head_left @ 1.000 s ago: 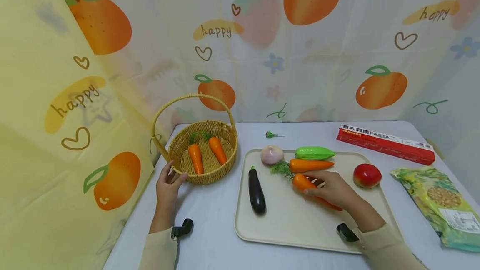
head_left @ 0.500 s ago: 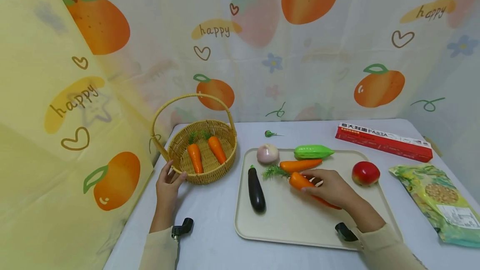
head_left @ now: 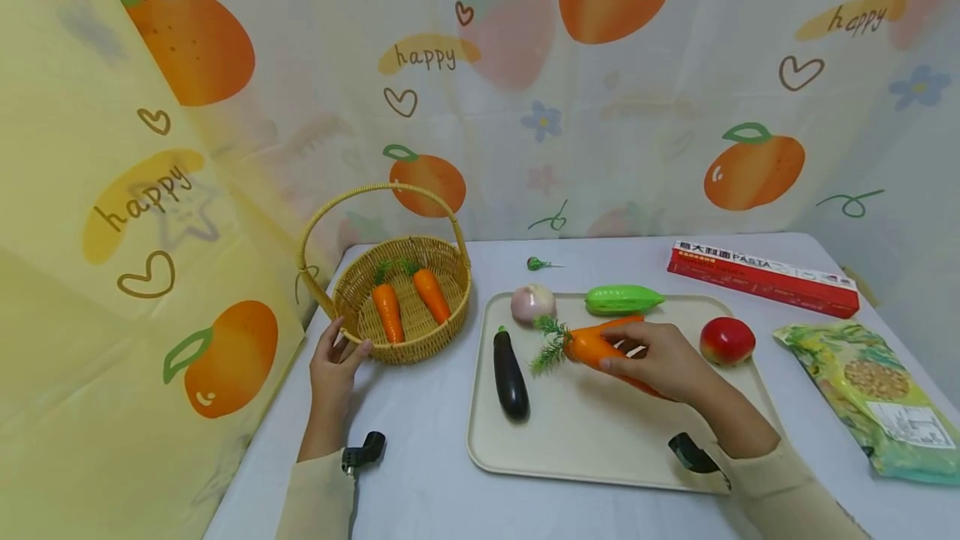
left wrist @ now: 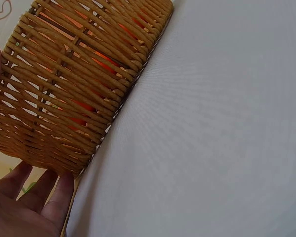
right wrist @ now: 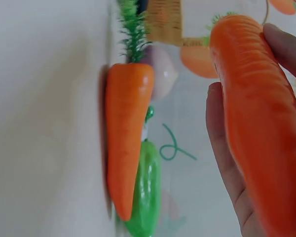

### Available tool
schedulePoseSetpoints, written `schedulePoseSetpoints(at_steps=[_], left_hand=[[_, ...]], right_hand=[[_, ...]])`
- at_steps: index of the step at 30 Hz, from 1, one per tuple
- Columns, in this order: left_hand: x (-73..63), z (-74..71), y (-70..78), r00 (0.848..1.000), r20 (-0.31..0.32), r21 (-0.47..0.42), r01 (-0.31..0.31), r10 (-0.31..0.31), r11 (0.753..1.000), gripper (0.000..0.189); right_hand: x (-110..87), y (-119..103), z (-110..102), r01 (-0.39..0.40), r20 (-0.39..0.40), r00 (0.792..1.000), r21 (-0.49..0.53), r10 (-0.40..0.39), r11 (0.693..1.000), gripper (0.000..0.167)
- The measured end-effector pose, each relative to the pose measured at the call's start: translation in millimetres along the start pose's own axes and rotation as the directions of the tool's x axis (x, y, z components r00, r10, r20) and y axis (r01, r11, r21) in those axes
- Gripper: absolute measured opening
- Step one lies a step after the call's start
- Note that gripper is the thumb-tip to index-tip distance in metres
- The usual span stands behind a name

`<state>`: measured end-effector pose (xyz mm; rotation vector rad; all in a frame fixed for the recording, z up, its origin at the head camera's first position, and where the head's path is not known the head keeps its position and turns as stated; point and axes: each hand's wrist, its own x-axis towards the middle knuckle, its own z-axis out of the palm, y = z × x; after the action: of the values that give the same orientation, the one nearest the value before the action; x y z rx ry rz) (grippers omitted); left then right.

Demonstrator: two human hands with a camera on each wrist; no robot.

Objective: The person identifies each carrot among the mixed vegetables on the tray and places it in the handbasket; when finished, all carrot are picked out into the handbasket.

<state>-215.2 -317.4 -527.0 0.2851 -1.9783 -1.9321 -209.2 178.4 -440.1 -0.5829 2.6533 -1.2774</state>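
My right hand (head_left: 660, 361) grips an orange carrot (right wrist: 259, 108) around its middle, its green leafy top pointing left. In the right wrist view the carrot is raised off the beige tray (head_left: 570, 448). A second carrot (right wrist: 123, 128) lies on the tray, partly hidden behind it in the head view. My left hand (head_left: 335, 365) holds the near left side of a wicker basket (head_left: 408, 350), thumb and fingers on its wall. Two carrots (head_left: 387, 313) rest inside the basket, leafy ends toward the back.
Also on the tray are an eggplant (head_left: 511, 377), a purplish-white bulb (head_left: 533, 304), a green ridged vegetable (head_left: 624, 299) and a red fruit (head_left: 727, 341). Behind the tray lies a small green-headed item (head_left: 536, 263). A pasta box (head_left: 761, 277) and a printed bag (head_left: 870, 394) sit at right.
The right hand has lifted its carrot slightly and shifted it left. The other tray carrot and the bulb have slid a little left. The left hand stays at the basket.
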Motion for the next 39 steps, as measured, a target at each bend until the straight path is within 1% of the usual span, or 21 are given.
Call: schedulePoseSetpoints(at_steps=[3, 7, 11, 16, 18, 24, 30, 33, 39], left_hand=[[-0.1, -0.6, -0.1, 1.0, 0.0, -0.015, 0.003, -0.003, 1.0, 0.072], [-0.1, -1.4, -0.4, 1.0, 0.003, -0.023, 0.008, -0.007, 1.0, 0.073], [-0.3, -1.4, -0.7, 1.0, 0.008, -0.044, 0.005, -0.005, 0.999, 0.073], [-0.6, -0.6, -0.8, 1.0, 0.007, -0.064, -0.005, 0.005, 0.998, 0.073], [-0.2, -0.8, -0.8, 1.0, 0.005, -0.056, 0.001, -0.001, 0.998, 0.073], [-0.1, -1.4, -0.3, 1.0, 0.002, -0.023, 0.012, -0.012, 1.0, 0.074], [-0.8, -2.9, -0.1, 1.0, 0.001, -0.039, -0.007, 0.007, 0.999, 0.074], [0.1, -3.1, 0.1, 1.0, -0.001, -0.034, 0.004, -0.004, 0.999, 0.073], [1.2, -4.4, -1.5, 1.0, 0.001, -0.013, 0.023, -0.023, 1.0, 0.073]], right_hand=[[6.2, -4, 3, 0.019, -0.006, 1.0, 0.016, -0.019, 1.0, 0.044], [16.9, -6, 12, 0.024, -0.007, 1.0, 0.056, -0.024, 0.998, 0.043], [29.0, -10, 25, 0.011, -0.017, 1.0, 0.111, -0.009, 0.994, 0.044], [47.0, -19, 41, -0.023, -0.047, 0.998, 0.166, 0.032, 0.986, 0.045], [54.9, -23, 47, -0.031, -0.067, 0.997, 0.191, 0.044, 0.981, 0.045], [77.8, -34, 61, 0.0, -0.09, 0.996, 0.26, 0.024, 0.966, 0.047], [101.6, -49, 76, -0.021, -0.061, 0.997, 0.259, 0.038, 0.966, 0.046], [113.0, -56, 84, -0.032, -0.05, 0.998, 0.259, 0.047, 0.965, 0.042], [135.9, -68, 101, -0.009, -0.056, 0.998, 0.231, 0.023, 0.973, 0.034]])
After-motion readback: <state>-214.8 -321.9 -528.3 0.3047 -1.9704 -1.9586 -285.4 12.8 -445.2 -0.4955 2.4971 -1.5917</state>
